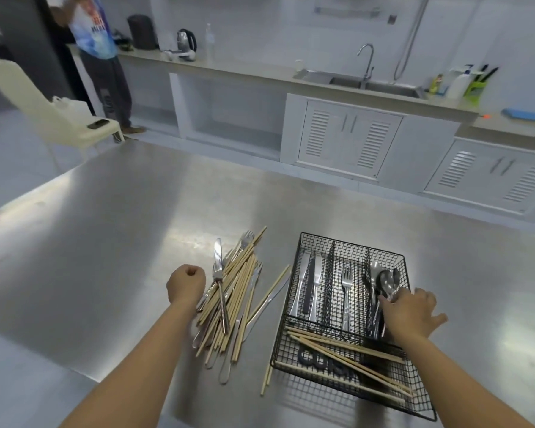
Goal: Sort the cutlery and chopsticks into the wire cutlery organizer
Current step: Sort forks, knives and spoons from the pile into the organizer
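Now your right hand (410, 315) sets polished steel spoons (386, 282) in the black wire organizer's (294, 273) right compartment, fingers pinching slick handles; your left hand (186, 284) rests fisted beside the heap of pale wooden chopsticks (235, 288) (light, stiff, prone to rolling), empty as far as shows.

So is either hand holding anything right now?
The right hand pinches spoon handles in the organizer. The left hand is a closed fist, apparently holding nothing.
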{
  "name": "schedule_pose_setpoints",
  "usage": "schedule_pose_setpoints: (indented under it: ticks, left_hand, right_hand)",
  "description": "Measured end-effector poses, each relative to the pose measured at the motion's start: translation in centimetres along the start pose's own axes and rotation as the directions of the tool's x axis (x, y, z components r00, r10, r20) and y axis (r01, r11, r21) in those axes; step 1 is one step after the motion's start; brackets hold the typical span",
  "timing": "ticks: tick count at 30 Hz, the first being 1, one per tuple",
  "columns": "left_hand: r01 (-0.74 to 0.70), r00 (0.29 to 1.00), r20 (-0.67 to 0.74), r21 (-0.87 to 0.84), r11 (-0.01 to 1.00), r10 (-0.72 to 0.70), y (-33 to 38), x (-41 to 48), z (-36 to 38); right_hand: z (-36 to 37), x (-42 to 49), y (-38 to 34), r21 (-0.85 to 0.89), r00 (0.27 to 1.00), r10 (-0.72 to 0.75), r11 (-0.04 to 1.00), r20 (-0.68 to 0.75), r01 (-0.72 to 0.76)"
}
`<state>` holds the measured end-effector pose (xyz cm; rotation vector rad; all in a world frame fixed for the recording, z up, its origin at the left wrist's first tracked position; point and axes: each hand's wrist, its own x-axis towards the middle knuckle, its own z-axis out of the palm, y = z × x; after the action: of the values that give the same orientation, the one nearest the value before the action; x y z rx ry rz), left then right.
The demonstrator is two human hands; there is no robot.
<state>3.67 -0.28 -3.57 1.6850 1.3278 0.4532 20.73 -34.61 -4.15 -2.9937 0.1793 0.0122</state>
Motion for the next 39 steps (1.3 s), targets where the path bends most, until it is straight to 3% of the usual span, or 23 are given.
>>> schedule_pose_setpoints:
  ticks: [6, 10, 15, 18, 21, 28, 33, 39]
  left_hand:
    - [-0.145, 0.982, 0.152, 0.226, 0.963, 0.112, -0.1, 0.3, 0.7]
    - [-0.232, 0.932, 0.345, 0.335, 0.913, 0.111, 0.1, -0.3, 1.4]
    - [-0.266, 0.894, 0.440, 0.378, 0.887, 0.081, 1.1, 0.2, 1.9]
    - [-0.228, 0.876, 0.481, 0.343, 0.911, 0.038, 1.3, 0.7, 2.1]
    - [-0.139, 0.841, 0.540, 0.232, 0.963, -0.008, 1.3, 0.9, 1.8]
    - [0.063, 0.783, 0.622, -0.132, 0.989, 0.033, 1.5, 1.8, 0.1]
    - [0.178, 0.812, 0.579, -0.366, 0.913, 0.074, 1.4, 2.9, -1.2]
    - [0.145, 0.839, 0.541, -0.127, 0.981, -0.054, 0.9, 3.9, -1.9]
  right_hand:
    - [-1.1, -1.1, -1.1, 0.215, 0.996, 0.041, 0.976, -0.080, -0.023]
    - [-1.9, -3.7, -4.1, 0.276, 0.952, -0.176, 0.930, -0.249, 0.244]
    - [-2.3, -8.4, -10.8, 0.502, 0.917, -0.372, 0.771, -0.144, 0.392]
    - [-1.9, -10.4, -13.7, 0.660, 0.901, -0.435, 0.675, -0.005, 0.330]
    - [-1.1, -11.8, -15.5, 0.769, 0.870, -0.456, 0.619, 0.189, 0.157]
    - [0.6, -11.7, -18.2, 0.745, 0.789, -0.414, 0.662, 0.454, -0.081]
    - [2.1, -10.7, -20.6, 0.662, 0.832, -0.314, 0.745, 0.457, -0.082]
    - [3.0, -9.1, -23.2, 0.587, 0.884, -0.127, 0.789, 0.449, -0.185]
